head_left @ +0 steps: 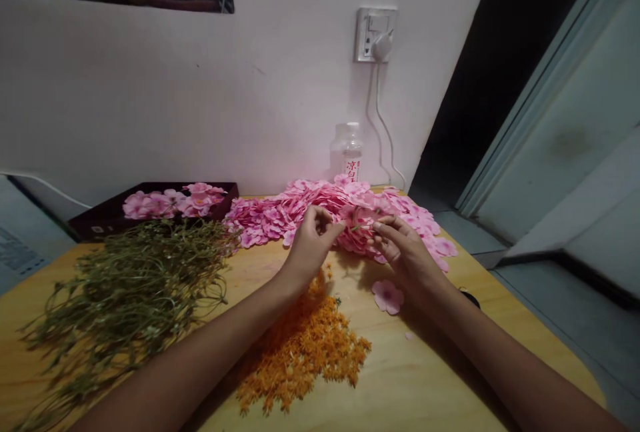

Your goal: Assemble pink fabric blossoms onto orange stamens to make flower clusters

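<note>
Above the middle of the table, my left hand (314,240) and my right hand (403,245) face each other, each with thumb and fingers pinched. A thin green stem (355,227) shows between them, at the left thumb tip. What the right fingertips pinch is too small and blurred to make out. Behind them spreads a big heap of pink artificial flower petals (270,219). One loose pink petal piece (387,297) lies flat below my right hand. Small orange artificial flowers (310,352) are piled under my left wrist and forearm.
A tangle of green artificial stems (145,285) covers the left side of the wooden table (430,379). Pink flowers sit in a dark tray (100,222) behind it. A clear bottle (353,149) stands by the wall, below a socket (375,35) with a plugged-in cable. A dark round object (470,299) lies beside my right forearm.
</note>
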Available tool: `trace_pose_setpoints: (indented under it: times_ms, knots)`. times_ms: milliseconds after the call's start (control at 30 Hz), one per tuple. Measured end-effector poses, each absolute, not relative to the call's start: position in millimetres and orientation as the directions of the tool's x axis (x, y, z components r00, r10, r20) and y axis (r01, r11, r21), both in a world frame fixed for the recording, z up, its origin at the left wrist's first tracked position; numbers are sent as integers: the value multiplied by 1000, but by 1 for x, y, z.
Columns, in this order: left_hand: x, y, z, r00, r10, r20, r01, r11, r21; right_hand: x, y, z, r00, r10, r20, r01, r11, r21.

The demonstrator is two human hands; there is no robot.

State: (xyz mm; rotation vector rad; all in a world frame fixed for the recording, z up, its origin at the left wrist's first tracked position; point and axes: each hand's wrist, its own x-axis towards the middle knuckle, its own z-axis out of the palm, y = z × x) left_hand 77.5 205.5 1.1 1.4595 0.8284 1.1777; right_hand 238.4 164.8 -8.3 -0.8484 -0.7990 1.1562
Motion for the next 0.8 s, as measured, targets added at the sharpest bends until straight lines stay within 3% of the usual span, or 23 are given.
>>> trace_pose_setpoints:
  times_ms: [100, 167, 233, 400, 633, 800]
  knots:
    - [77, 196, 6, 422, 716, 556, 64, -635, 770, 239, 165, -8, 199, 973, 116, -409, 190, -893]
    - [78, 192, 6, 541, 534, 650, 111, -812, 574, 238, 164, -8, 172, 976, 135, -385, 193, -902]
    - [78, 191, 3, 599, 421, 681, 113, -886, 449, 237, 162, -8, 159, 973, 169, -354, 216, -910]
    - [75, 199, -1, 562, 440, 700, 150, -887, 437, 238, 158, -9, 129, 948, 290, -192, 310, -931]
    - [70, 207, 4, 631, 385, 673, 235, -922, 307, 240, 153, -6, 32, 902, 431, 70, 428, -901]
    - [69, 207, 12, 532, 486, 693, 261, -873, 412, 262, 165, 1, 68, 850, 522, 215, 499, -840]
